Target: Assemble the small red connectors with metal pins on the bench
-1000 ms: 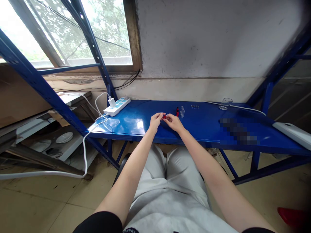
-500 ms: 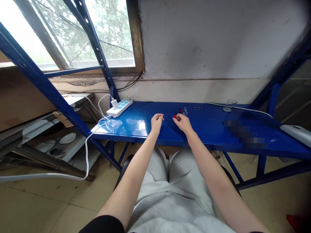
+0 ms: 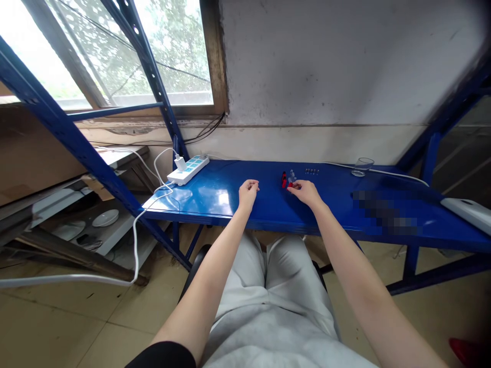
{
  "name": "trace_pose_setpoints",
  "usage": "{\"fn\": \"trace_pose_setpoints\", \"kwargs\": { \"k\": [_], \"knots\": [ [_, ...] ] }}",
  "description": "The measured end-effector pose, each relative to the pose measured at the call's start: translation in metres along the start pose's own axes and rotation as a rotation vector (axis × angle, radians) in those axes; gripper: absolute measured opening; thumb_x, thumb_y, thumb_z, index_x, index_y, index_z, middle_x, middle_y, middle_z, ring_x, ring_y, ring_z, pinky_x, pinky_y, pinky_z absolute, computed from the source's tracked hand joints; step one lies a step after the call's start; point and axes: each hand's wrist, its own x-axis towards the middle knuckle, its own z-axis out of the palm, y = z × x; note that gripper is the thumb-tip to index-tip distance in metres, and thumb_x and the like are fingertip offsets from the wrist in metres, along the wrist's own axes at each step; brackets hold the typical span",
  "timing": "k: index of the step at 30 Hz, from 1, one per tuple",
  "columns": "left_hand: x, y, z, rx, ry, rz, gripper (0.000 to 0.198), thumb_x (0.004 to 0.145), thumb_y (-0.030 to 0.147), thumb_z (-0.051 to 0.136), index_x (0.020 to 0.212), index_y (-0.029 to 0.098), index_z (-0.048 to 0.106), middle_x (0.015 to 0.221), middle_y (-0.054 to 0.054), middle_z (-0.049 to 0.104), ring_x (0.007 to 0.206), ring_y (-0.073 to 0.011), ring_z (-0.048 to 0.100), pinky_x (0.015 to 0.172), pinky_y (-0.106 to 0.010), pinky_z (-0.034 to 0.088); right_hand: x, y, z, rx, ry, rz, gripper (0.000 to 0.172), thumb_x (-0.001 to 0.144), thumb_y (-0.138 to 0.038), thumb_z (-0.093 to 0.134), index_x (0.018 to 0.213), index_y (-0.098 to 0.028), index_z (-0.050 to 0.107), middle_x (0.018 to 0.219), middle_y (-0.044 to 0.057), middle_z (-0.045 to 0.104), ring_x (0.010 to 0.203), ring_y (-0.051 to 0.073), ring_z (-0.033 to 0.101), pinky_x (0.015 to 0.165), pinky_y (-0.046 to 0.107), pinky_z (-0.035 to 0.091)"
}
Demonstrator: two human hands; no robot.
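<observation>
My right hand [image 3: 306, 192] is over the table, its thumb and fingertips pinched on a small red piece [image 3: 290, 185]. Just left of that piece lies a small red and black part [image 3: 284, 180]. Several small clear pieces [image 3: 292, 175] sit right behind my right fingertips. Off to the left, my left hand [image 3: 248, 193] stays low over the blue tabletop with its fingers curled together; whatever may be between them is too small to tell. Farther right, several tiny metallic pieces [image 3: 312, 171] form a short row.
The blue table [image 3: 264, 214] stands against the wall. A white power strip [image 3: 187, 171] with a plug and cable is at its left end. On the right are a clear glass [image 3: 362, 167], a blurred dark object [image 3: 385, 210] and a white device [image 3: 470, 213].
My right hand has moved right with the red piece, towards the clear pieces, uncovering the red and black part. My left hand has hardly moved.
</observation>
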Motion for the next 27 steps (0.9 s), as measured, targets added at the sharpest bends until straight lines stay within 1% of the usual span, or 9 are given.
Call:
{"fn": "trace_pose_setpoints", "kwargs": {
  "k": [5,10,17,22,25,27],
  "knots": [
    [0.001,-0.002,0.0,-0.002,-0.006,0.011,0.015,0.075,0.026,0.051,0.082,0.017,0.061,0.066,-0.002,0.057,0.068,-0.0128,0.055,0.069,-0.026,0.042,0.005,-0.006,0.001,-0.056,-0.042,-0.015,0.025,0.073,-0.04,0.059,0.078,-0.016,0.065,0.074,0.006,0.066,0.067,0.017,0.059,0.057,0.026,0.041],
    [0.001,-0.003,-0.001,0.0,-0.012,0.013,0.015,0.075,0.026,0.051,0.082,0.017,0.061,0.065,-0.001,0.057,0.068,-0.0126,0.055,0.068,-0.025,0.042,0.007,-0.012,0.004,-0.078,-0.053,0.012,0.024,0.074,-0.039,0.058,0.076,-0.016,0.065,0.073,0.006,0.065,0.064,0.016,0.058,0.053,0.025,0.039],
    [0.002,-0.004,0.0,0.001,-0.011,0.016,0.015,0.075,0.025,0.051,0.081,0.017,0.061,0.065,-0.001,0.057,0.067,-0.0122,0.055,0.068,-0.025,0.042,0.009,-0.017,0.009,-0.1,-0.058,0.031,0.023,0.074,-0.039,0.058,0.076,-0.017,0.064,0.074,0.005,0.064,0.063,0.015,0.057,0.052,0.025,0.038],
    [0.002,-0.005,0.0,0.006,-0.004,0.012,0.015,0.074,0.025,0.051,0.081,0.016,0.061,0.064,-0.001,0.057,0.067,-0.0125,0.055,0.068,-0.025,0.042,0.012,-0.013,0.009,-0.096,-0.078,0.033,0.022,0.074,-0.039,0.06,0.074,-0.017,0.063,0.074,0.005,0.065,0.063,0.016,0.058,0.053,0.025,0.04],
    [0.002,-0.005,0.0,0.009,-0.008,0.014,0.015,0.075,0.025,0.051,0.082,0.016,0.061,0.065,-0.002,0.057,0.068,-0.0125,0.055,0.067,-0.025,0.042,0.012,-0.006,0.005,-0.043,-0.125,0.059,0.019,0.073,-0.035,0.062,0.072,-0.017,0.063,0.07,0.005,0.066,0.064,0.015,0.059,0.056,0.025,0.042],
    [0.002,-0.005,-0.001,0.009,-0.013,0.017,0.015,0.075,0.026,0.051,0.082,0.017,0.061,0.065,-0.002,0.057,0.067,-0.0125,0.055,0.067,-0.025,0.041,0.01,-0.002,0.002,-0.032,-0.129,0.085,0.019,0.073,-0.035,0.062,0.072,-0.017,0.063,0.067,0.005,0.066,0.063,0.015,0.06,0.056,0.025,0.042]
  ]
}}
